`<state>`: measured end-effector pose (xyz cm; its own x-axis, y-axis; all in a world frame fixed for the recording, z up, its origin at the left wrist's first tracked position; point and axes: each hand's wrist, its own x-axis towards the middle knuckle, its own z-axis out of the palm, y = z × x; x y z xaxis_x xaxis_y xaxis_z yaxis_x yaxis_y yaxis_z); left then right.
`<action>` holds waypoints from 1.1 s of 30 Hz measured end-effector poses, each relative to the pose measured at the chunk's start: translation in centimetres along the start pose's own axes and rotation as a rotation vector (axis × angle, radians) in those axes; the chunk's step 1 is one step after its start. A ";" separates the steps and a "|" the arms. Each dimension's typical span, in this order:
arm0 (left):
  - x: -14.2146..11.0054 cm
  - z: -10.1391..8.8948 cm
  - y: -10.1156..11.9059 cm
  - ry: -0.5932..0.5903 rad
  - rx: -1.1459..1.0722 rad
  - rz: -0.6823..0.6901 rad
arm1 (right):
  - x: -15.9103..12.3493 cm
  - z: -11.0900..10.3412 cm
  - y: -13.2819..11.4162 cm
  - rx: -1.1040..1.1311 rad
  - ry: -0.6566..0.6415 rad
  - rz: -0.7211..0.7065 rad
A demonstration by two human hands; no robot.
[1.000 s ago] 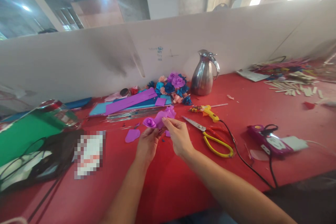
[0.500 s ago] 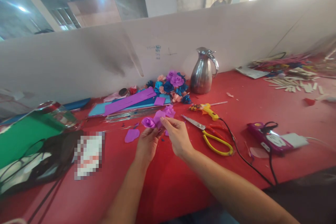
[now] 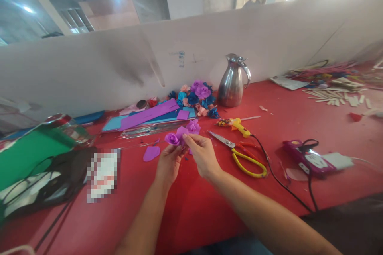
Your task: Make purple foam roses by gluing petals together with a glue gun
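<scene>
My left hand (image 3: 170, 162) pinches a purple paper flower (image 3: 172, 139) from below, its rolled centre tilted to the left. Against its right side my right hand (image 3: 202, 153) grips a purple paper petal (image 3: 181, 132) between thumb and fingers. Whether the petal is joined to the flower is hidden by the fingertips. Just behind the hands lies another purple paper flower (image 3: 193, 126). A loose purple petal (image 3: 151, 153) rests on the red table to the left. Scissors (image 3: 239, 155) with yellow and red handles lie right of my right hand.
Beyond the scissors is a yellow glue gun (image 3: 239, 126), its cord running to a purple power strip (image 3: 308, 158). A steel jug (image 3: 231, 83) stands by the white partition. Finished paper flowers (image 3: 196, 97) and purple paper strips (image 3: 149, 114) lie behind. At left are a jar (image 3: 67, 131) and black bag (image 3: 64, 179).
The flower in my left hand has shifted slightly right, closer to the petal in my right hand. The whole view has moved a little; both grips are the same.
</scene>
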<state>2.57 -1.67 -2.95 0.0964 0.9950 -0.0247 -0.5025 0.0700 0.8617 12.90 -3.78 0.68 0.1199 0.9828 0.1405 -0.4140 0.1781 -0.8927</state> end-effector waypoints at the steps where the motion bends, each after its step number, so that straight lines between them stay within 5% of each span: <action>1: 0.0 0.0 0.0 -0.003 0.001 0.002 | 0.0 0.0 0.0 -0.010 0.000 -0.011; 33: -0.5 -0.2 0.5 -0.099 0.091 -0.030 | 0.8 -1.0 -1.9 -0.020 -0.162 0.108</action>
<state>2.12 -2.13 -2.57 0.1967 0.9805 -0.0051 -0.4183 0.0886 0.9040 14.65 -3.40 2.03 -0.0716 0.9915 0.1087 -0.3988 0.0714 -0.9143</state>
